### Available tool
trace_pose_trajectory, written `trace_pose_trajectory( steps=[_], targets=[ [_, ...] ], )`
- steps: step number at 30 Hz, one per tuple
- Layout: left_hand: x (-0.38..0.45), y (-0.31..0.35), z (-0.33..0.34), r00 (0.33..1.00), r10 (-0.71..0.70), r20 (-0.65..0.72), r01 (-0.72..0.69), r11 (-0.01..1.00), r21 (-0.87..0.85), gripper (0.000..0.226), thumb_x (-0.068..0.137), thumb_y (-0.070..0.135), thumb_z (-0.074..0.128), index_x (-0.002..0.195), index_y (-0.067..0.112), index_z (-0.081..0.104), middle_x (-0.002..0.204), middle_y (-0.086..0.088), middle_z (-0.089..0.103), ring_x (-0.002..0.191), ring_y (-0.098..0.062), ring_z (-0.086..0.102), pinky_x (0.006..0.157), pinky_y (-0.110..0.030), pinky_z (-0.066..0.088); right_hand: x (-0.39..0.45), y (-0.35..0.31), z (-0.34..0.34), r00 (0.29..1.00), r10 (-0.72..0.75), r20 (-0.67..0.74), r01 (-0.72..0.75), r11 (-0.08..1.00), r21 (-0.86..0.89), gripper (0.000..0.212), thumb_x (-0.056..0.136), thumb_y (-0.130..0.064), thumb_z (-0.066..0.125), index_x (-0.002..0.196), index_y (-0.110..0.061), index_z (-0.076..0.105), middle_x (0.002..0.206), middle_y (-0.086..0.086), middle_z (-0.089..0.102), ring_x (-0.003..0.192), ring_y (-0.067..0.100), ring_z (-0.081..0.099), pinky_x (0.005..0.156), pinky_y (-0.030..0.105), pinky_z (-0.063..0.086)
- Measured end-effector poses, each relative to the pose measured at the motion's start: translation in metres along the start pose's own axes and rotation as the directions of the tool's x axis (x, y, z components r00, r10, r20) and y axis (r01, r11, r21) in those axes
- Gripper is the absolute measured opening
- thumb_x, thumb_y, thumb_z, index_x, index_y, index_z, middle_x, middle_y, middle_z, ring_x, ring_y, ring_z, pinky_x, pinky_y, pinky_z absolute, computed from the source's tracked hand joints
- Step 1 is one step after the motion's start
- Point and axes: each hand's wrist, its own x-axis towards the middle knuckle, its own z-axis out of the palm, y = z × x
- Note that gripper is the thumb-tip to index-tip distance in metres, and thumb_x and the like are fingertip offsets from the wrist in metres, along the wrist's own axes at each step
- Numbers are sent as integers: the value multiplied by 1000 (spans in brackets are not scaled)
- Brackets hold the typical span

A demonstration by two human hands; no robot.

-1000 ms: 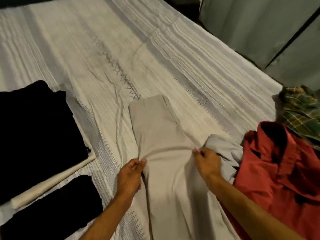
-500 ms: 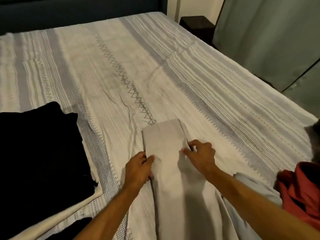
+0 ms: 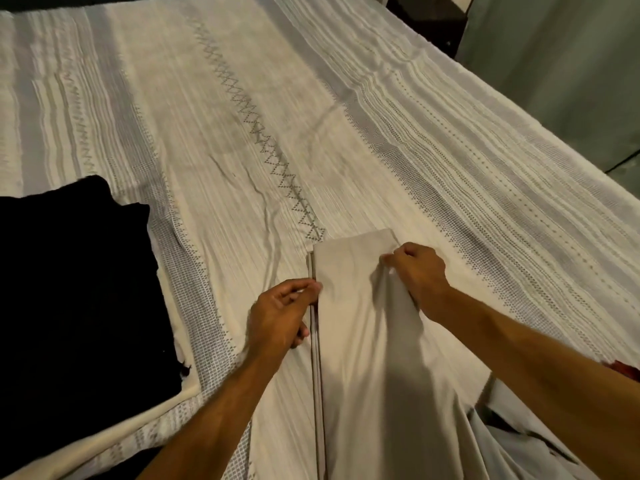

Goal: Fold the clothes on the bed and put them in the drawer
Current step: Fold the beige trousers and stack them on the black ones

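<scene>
Left hand (image 3: 282, 315) pinching trousers' (image 3: 360, 341) left edge, right hand (image 3: 417, 273) gripping right edge, cloth stretched flat between on bed (image 3: 242, 116); uneven pull risks skewed seams, crooked fold.

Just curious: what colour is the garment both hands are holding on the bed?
Plain light beige garment, no pattern, shown in the head view.

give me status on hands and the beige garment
Left hand pinching beige garment left edge, right hand gripping right edge. Garment flat on bed. Nothing in the way.

Beige trousers (image 3: 360, 341) — folded lengthwise on bed (image 3: 242, 133).
</scene>
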Motion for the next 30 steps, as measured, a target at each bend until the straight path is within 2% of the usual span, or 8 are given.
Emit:
trace_pose_trajectory(
  steps=[8,12,15,18,21,23,27,30],
  targets=[
    [5,14,8,993,-100,-56,95,992,-81,17,82,45,86,93,31,83,90,7,80,55,-18,70,42,-24,46,16,-23,5,998,34,58,-39,996,84,25,79,-34,89,88,-15,75,83,1,70,71,18,63,58,28,48],
    [5,17,22,944,193,-268,-134,966,222,22,89,55,76,89,34,80,89,15,75,81,-5,71,73,-26,56,27,-28,0,979,138,152,-159,978,134,23,72,-20,93,76,-8,73,53,-3,61,46,13,56,40,19,41],
    [18,39,33,993,-7,-119,41,958,282,50,86,70,69,63,25,68,64,15,66,59,-3,62,63,-24,48,36,-27,-7,959,175,223,-211,966,148,32,73,-27,92,89,-6,74,60,-3,62,51,12,57,45,21,46],
    [41,73,32,956,-292,-26,289,924,251,50,80,72,71,93,24,75,74,9,65,65,-10,61,52,-20,43,41,-28,-12,938,198,283,-246,958,146,31,76,-34,89,92,-11,76,62,-4,65,58,14,59,48,23,49],
    [57,80,29,960,-279,27,265,935,235,64,77,66,80,114,14,74,80,3,66,66,-13,60,47,-20,46,45,-31,-11,928,198,314,-252,957,141,29,77,-34,88,85,-10,73,60,-2,58,44,11,46,43,23,40],
    [62,76,28,977,-214,-1,210,955,208,69,69,65,88,109,10,75,84,1,68,66,-13,61,46,-19,47,46,-36,-10,934,168,317,-220,966,137,33,76,-31,89,90,-6,73,68,2,57,49,13,44,48,26,41],
    [80,69,13,993,-61,-106,82,973,216,53,70,42,97,91,-2,76,93,-13,78,78,-23,74,67,-27,60,52,-49,-11,949,90,302,-138,980,144,42,76,-23,92,107,-1,73,104,7,76,99,24,71,92,48,57],
    [84,63,1,996,-83,-11,84,996,38,50,76,25,94,103,-12,75,104,-19,78,101,-29,76,91,-39,63,54,-53,-9,945,72,320,-109,989,100,48,72,-19,95,109,0,72,109,8,76,105,25,72,91,55,59]
  ],
)
